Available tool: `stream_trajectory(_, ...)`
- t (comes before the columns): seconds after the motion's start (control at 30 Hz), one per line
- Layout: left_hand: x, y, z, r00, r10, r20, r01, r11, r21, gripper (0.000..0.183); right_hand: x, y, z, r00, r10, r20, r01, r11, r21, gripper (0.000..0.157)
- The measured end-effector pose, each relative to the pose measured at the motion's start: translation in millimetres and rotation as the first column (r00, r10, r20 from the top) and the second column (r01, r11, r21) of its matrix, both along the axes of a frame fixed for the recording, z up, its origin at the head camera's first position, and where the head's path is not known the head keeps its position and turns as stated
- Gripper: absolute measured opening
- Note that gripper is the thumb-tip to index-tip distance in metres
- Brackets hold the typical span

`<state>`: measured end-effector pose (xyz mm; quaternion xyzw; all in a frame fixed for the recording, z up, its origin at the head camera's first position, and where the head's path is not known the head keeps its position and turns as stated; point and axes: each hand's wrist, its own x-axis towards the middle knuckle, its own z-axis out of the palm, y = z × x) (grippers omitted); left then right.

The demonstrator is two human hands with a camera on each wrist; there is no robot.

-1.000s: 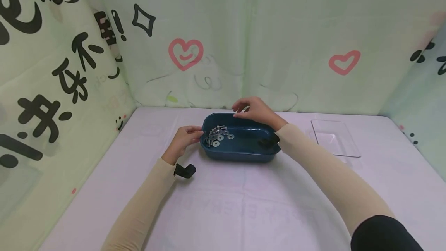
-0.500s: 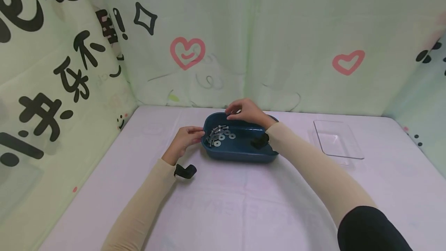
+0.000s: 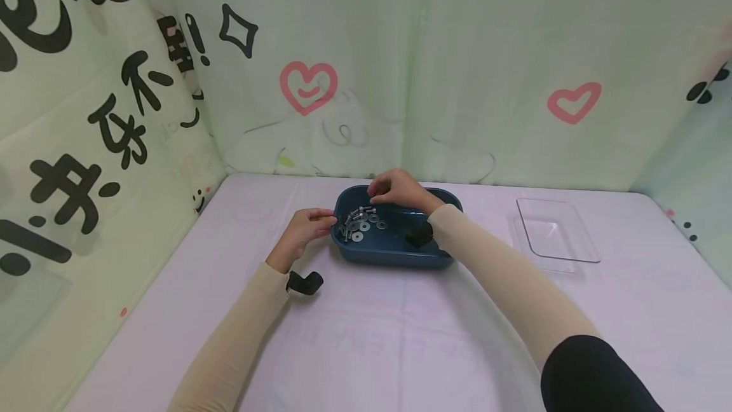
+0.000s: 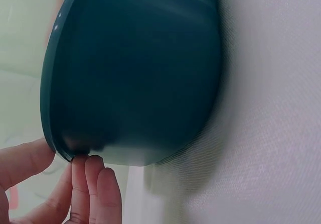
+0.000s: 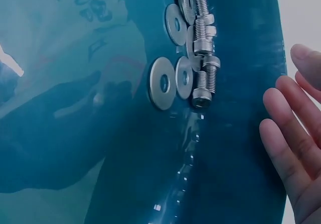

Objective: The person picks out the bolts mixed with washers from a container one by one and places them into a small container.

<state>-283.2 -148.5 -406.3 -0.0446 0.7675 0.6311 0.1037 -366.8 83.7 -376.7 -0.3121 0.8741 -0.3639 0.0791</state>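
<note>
A dark blue oblong tub (image 3: 394, 258) stands on the table, holding a heap of socket-head bolts (image 5: 202, 45) and flat washers (image 5: 162, 83) at its left end. My left hand (image 3: 302, 233) pinches the tub's left rim, as the left wrist view shows, with the thumb on one side of the tub wall (image 4: 135, 73) and fingertips on the other. Above the far side of the tub is my right hand (image 3: 400, 189). Its fingers (image 5: 281, 108) are loosely bent beside the bolts, apart from them, and nothing shows between them.
To the right of the tub lies a clear plastic container (image 3: 563, 257). A pale cloth covers the table (image 3: 366, 348), and printed curtains (image 3: 469, 68) hang close behind it and at both sides.
My right hand has moved left and slightly down, from the far rim toward the bolts and washers. My left hand has kept its place at the left rim.
</note>
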Motion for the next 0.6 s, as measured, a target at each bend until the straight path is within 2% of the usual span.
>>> stream_trajectory(0.4, 1.7, 1.8, 3.4, 1.000, 0.008, 0.013, -0.008, 1.000, -0.017, 0.037, 0.0, -10.6, -5.8, 0.998, 0.031, 0.047, -0.033, 0.999, 0.030, 0.024)
stream_trajectory(0.6, 2.8, 2.3, 3.6, 1.000, 0.000, 0.004, 0.000, 1.000, -0.007, 0.037, -2.4, -14.3, -15.1, 0.997, 0.054, 0.058, -0.056, 0.998, 0.036, 0.021)
